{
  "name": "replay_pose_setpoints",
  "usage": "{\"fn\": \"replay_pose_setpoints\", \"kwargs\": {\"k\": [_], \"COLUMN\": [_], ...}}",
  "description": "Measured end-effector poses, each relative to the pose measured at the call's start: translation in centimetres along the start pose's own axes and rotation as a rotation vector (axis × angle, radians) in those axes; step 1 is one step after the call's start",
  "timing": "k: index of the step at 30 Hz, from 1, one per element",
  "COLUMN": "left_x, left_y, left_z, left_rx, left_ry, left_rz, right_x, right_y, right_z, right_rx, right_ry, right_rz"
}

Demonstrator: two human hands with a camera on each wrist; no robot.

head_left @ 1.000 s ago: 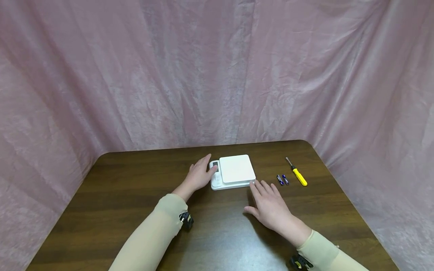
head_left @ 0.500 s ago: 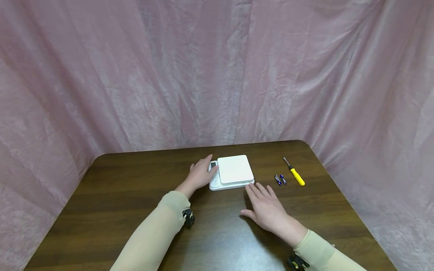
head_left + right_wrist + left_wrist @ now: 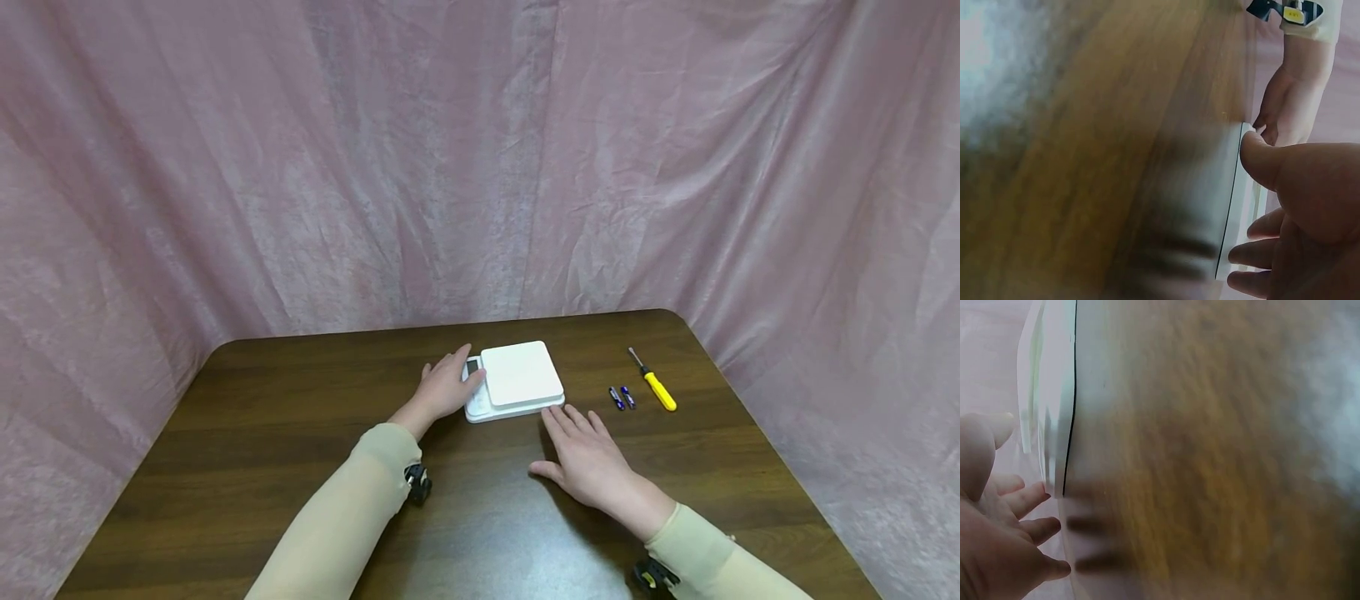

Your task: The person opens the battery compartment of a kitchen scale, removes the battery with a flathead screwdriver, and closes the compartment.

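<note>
A white digital kitchen scale (image 3: 521, 375) with a square raised platform lies flat on the table. Its small dark display (image 3: 472, 366) faces up at the left end. My left hand (image 3: 441, 388) is at that end, fingers extended along the outer side and thumb reaching over the control panel. In the left wrist view, the fingers of the left hand (image 3: 997, 537) are spread at the scale's edge. My right hand (image 3: 588, 458) is palm down before the near right corner, fingers extended with the tips right at the edge and thumb pointing left. Neither hand curls round the scale.
Two small blue-purple batteries (image 3: 622, 397) lie to the right of the scale. Beyond them is a screwdriver (image 3: 659, 391) with a yellow handle, its metal tip pointing away. The brown wooden table (image 3: 285, 417) ends at the back before a pink curtain (image 3: 420, 167).
My right hand has shifted slightly left along the scale's near edge. My left hand has edged a little to the right, its thumb further over the panel.
</note>
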State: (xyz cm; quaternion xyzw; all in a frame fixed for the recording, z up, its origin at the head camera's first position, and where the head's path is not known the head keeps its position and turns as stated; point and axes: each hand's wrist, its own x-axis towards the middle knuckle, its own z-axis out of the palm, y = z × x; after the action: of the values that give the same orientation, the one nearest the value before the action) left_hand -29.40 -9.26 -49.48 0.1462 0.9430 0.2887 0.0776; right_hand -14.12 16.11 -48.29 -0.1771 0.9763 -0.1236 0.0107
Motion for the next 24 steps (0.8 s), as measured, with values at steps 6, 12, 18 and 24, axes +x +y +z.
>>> {"fn": "replay_pose_setpoints", "kwargs": {"k": [6, 12, 18, 24], "left_x": [-0.9, -1.8, -2.6, -3.4], "left_y": [-0.1, 0.0, 0.2, 0.2], "left_z": [-0.3, -0.3, -0.2, 0.0], "left_rx": [0.001, 0.016, 0.015, 0.012], "left_ry": [0.005, 0.002, 0.0, 0.002], "left_rz": [0.012, 0.024, 0.028, 0.036], "right_x": [0.7, 1.4, 1.8, 2.5], "right_y": [0.2, 0.3, 0.4, 0.5], "right_z": [0.2, 0.4, 0.2, 0.1], "right_rx": [0.01, 0.023, 0.037, 0.081], "right_ry": [0.0, 0.011, 0.032, 0.033], "right_rz": [0.012, 0.012, 0.012, 0.02]}}
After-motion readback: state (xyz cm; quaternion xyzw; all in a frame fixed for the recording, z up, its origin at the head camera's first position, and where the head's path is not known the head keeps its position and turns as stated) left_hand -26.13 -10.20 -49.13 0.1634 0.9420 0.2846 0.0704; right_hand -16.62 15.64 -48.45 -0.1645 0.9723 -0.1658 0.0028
